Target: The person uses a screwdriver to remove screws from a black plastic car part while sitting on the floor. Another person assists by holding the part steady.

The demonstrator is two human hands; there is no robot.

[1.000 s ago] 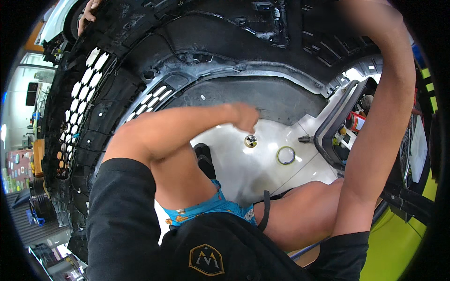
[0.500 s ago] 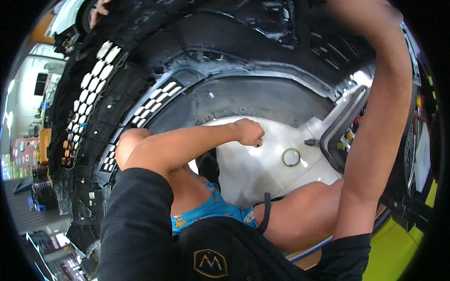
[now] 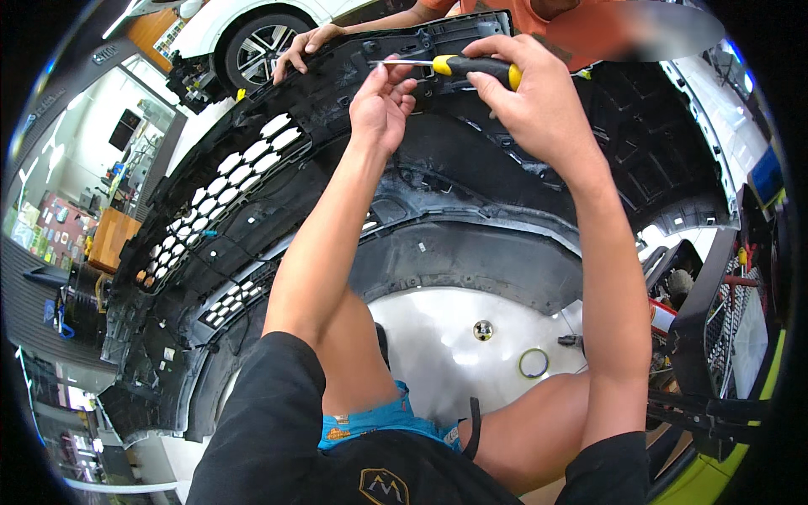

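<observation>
My right hand grips a screwdriver by its black and yellow handle, its shaft pointing left. At the tip, the thumb and forefinger of my left hand are pinched together. Whatever they hold there is too small to make out; the other fingers curl loosely. Both hands are raised over the far part of a large black car bumper, its inner side toward me. On the white floor between my legs lies a small round gold and dark piece.
A co-worker's hand rests on the bumper's far edge, an orange shirt behind it. A green-edged ring lies on the floor. A tool rack stands at right. Beyond the bumper is a white car's wheel.
My left hand has risen from beside the round piece on the floor to the screwdriver's tip. My right hand has come in from the upper right, the screwdriver now visible. The view has tilted up.
</observation>
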